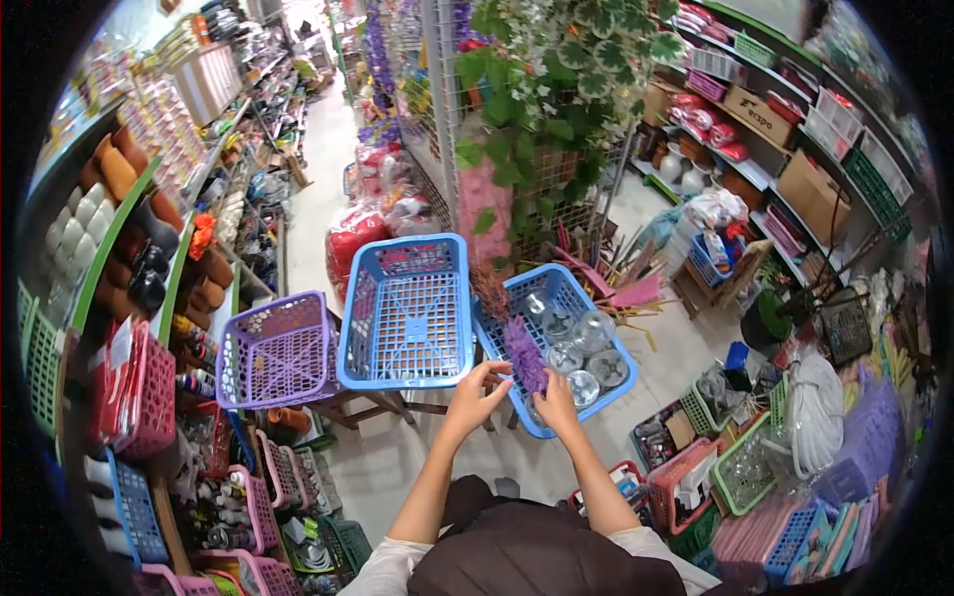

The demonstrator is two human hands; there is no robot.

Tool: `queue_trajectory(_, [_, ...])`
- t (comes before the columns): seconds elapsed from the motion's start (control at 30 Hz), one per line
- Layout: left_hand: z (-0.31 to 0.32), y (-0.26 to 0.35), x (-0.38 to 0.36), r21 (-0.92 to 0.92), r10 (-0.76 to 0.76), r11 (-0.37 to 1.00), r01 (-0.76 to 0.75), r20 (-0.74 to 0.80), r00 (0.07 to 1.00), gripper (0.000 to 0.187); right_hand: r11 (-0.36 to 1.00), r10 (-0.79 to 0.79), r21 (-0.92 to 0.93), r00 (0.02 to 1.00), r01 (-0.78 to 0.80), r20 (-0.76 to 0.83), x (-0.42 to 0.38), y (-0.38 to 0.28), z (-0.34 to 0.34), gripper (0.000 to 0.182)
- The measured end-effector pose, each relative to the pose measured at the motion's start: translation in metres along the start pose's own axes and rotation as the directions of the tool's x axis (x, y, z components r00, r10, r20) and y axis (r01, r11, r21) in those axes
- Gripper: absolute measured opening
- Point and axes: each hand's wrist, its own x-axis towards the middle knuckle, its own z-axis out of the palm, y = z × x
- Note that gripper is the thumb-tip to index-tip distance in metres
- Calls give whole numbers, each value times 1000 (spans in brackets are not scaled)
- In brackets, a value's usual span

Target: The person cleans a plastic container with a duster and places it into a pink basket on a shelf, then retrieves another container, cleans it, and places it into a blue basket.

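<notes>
A bunch of purple artificial flowers (524, 356) with a reddish-brown sprig (489, 294) at its far end lies slanting over the left side of a blue plastic basket (624, 348). My right hand (556, 401) is closed at the near end of the purple flowers; its fingertips are partly hidden. Just left of the bunch is my left hand (480, 395), its thumb and fingers apart, near or lightly touching the petals. Several clear glass vases (595, 331) sit in the basket, right of the flowers.
A larger blue basket (354, 338) and a purple basket (231, 370) stand to the left on stools. Hanging greenery (586, 60) covers a wire rack ahead. Stocked shelves (174, 238) line the left; baskets of goods (686, 482) crowd the floor at right.
</notes>
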Motion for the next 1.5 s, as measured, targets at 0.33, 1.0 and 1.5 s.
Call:
queue_trajectory(0.33, [14, -37, 53, -11, -124, 992, 127, 138, 983, 28, 975, 222, -49, 970, -218, 95, 8, 35, 41, 62])
queue_trajectory(1.0, [118, -202, 88, 347, -167, 934, -89, 643, 748, 74, 795, 600, 89, 755, -600, -263, -20, 59, -35, 38])
queue_trajectory(1.5, [157, -196, 71, 750, -335, 542, -379, 607, 721, 96, 740, 670, 86, 718, -667, -189, -82, 59, -30, 36])
